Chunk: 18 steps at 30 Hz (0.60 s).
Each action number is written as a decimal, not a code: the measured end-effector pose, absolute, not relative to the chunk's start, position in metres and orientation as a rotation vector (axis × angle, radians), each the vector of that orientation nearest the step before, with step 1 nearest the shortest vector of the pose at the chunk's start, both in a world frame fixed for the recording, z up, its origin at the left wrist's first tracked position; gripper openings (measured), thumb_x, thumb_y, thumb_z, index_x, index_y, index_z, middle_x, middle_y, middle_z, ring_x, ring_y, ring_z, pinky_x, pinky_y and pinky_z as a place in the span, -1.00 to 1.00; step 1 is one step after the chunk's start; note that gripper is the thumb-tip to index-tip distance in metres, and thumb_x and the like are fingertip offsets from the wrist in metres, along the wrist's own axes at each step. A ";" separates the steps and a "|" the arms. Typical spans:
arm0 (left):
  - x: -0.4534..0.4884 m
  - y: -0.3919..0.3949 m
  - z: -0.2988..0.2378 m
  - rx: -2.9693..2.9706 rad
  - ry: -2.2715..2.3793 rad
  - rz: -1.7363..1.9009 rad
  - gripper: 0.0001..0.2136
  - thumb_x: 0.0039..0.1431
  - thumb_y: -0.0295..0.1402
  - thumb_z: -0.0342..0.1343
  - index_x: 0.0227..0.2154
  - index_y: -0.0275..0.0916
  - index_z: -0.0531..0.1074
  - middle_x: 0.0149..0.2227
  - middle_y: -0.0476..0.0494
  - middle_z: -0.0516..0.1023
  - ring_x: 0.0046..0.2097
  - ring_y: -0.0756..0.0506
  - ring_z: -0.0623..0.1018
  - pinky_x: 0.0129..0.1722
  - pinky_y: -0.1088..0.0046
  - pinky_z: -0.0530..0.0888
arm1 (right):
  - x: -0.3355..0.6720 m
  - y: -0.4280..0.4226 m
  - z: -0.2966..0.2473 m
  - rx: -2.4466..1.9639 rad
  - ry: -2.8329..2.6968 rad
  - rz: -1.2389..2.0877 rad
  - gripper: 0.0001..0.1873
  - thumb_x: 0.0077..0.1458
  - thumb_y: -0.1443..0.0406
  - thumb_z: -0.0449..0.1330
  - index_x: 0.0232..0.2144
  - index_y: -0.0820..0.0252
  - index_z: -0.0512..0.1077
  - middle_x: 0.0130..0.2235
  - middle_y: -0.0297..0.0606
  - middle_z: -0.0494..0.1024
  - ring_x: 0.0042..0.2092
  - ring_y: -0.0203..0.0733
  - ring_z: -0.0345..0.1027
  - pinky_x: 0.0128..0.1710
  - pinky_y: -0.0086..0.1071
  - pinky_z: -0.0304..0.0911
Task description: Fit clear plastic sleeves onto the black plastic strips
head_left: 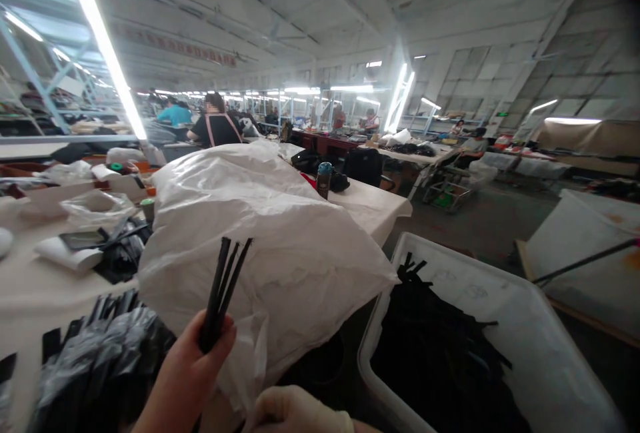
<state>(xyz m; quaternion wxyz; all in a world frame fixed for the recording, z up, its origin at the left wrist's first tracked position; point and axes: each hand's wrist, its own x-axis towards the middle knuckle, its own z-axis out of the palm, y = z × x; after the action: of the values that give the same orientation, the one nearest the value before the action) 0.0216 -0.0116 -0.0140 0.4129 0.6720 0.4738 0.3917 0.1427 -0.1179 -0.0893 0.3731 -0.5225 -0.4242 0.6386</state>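
My left hand point(193, 370) is closed around a few narrow black strips point(219, 286), whose upper ends fan apart above the fist. Low at the bottom edge is my right hand point(295, 410), in a pale glove, with its fingers curled in. What it grips, if anything, is hidden. Just beyond both hands, a large white plastic bag point(300, 240) bulges over the table. Black strips in clear plastic point(115, 346) lie in a bundle at my left. More black strips point(440, 346) fill part of a white bin point(505, 293) on the right.
A dark bottle with a blue lid point(324, 180) stands behind the bag on the pale tabletop point(380, 203). Left of the bag are paper rolls point(70, 253) and crumpled plastic point(97, 206). A person in a black top point(217, 125) works farther back. A white-sided container point(585, 253) stands at right.
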 end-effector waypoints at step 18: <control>0.009 -0.004 0.002 1.612 1.182 0.979 -0.91 -0.06 -0.35 0.07 -0.47 -0.23 0.29 -0.54 0.10 0.28 -0.50 0.02 0.27 -0.48 0.52 0.23 | 0.136 -0.117 -0.086 -1.304 -0.913 1.560 -0.76 0.00 0.12 0.09 -0.46 0.18 0.23 -0.71 -0.56 0.22 -0.71 -0.46 0.00 -0.72 -0.53 -0.15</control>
<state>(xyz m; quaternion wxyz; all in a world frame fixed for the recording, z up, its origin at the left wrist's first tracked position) 0.0094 -0.0045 0.0024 0.4420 0.6498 0.4762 0.3946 0.1364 -0.1174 -0.0859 0.4406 -0.5253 -0.3676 0.6283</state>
